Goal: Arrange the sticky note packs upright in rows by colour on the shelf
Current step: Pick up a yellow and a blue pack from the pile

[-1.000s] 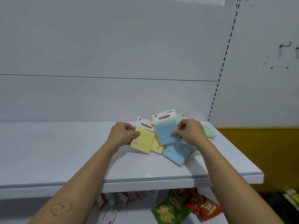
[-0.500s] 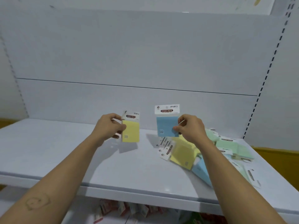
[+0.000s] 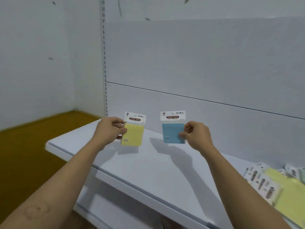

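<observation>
A yellow sticky note pack [image 3: 132, 132] is standing upright in the air over the far left part of the white shelf [image 3: 148, 166], its white "STICKY NOTE" header card pointing up, with the left hand [image 3: 109, 129] pinching its left edge. Just right of it, a blue sticky note pack [image 3: 172, 129] is hanging upright the same way, with the right hand [image 3: 195, 135] pinching its right edge. A loose heap of packs [image 3: 280, 187], mostly pale yellow-green, is lying flat at the shelf's near right.
</observation>
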`<control>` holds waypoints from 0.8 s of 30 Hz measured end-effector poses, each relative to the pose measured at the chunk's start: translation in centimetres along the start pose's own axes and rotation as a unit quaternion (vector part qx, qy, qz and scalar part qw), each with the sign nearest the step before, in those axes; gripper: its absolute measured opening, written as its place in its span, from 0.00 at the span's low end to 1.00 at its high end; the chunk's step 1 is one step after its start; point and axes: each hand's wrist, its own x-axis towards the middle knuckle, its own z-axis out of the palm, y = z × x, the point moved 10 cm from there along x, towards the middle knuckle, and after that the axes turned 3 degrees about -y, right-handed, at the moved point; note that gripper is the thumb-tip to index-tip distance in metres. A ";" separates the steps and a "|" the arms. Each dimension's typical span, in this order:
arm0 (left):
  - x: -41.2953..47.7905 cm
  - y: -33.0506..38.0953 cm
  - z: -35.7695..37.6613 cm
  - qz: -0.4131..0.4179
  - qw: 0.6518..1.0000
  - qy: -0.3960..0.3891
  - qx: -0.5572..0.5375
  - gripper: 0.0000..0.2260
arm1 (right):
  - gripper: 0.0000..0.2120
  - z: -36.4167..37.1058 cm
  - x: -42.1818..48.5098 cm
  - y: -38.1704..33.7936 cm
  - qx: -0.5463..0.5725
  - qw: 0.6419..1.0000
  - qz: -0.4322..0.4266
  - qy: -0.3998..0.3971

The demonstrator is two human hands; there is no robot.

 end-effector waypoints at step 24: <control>11.2 -10.3 -17.4 -0.064 0.986 0.156 0.004 0.07 | 0.07 21.9 12.0 -10.5 0.096 0.994 -0.006 -0.042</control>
